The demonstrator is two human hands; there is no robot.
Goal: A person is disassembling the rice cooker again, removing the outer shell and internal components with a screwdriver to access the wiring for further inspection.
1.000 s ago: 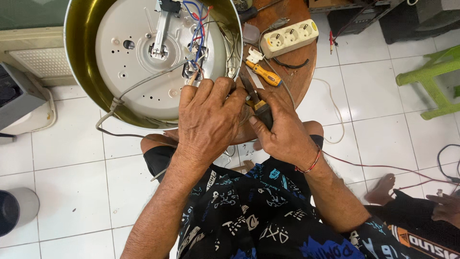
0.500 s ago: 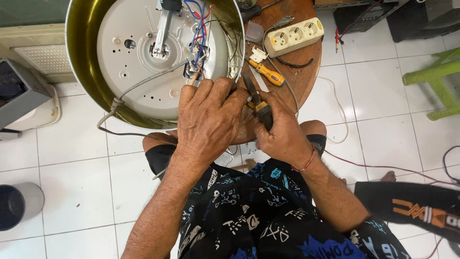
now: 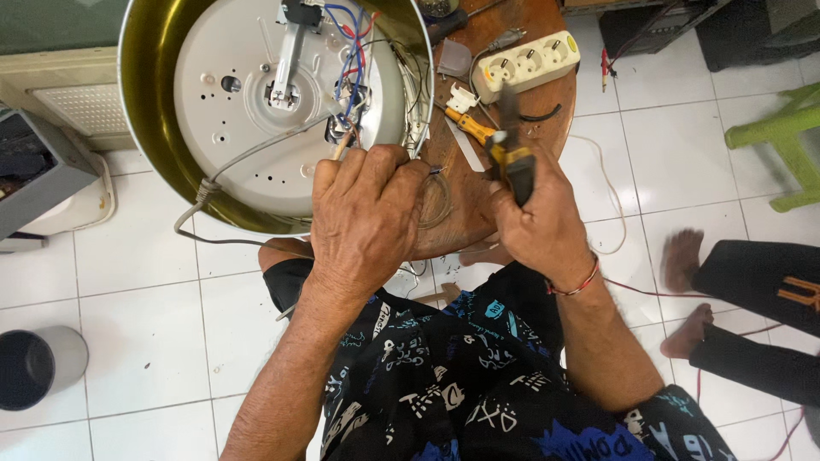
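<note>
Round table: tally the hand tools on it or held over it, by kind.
Pliers held in the right hand: 1
Yellow-handled tool lying on the round table: 1
Dark-handled screwdriver at the table's far edge: 1
Total: 3

Head camera looks steeply down (close) at lap.

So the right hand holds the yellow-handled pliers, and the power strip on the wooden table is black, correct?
Not quite. The head view shows the power strip on the wooden table is white, not black. The right hand does hold the yellow-handled pliers.
</note>
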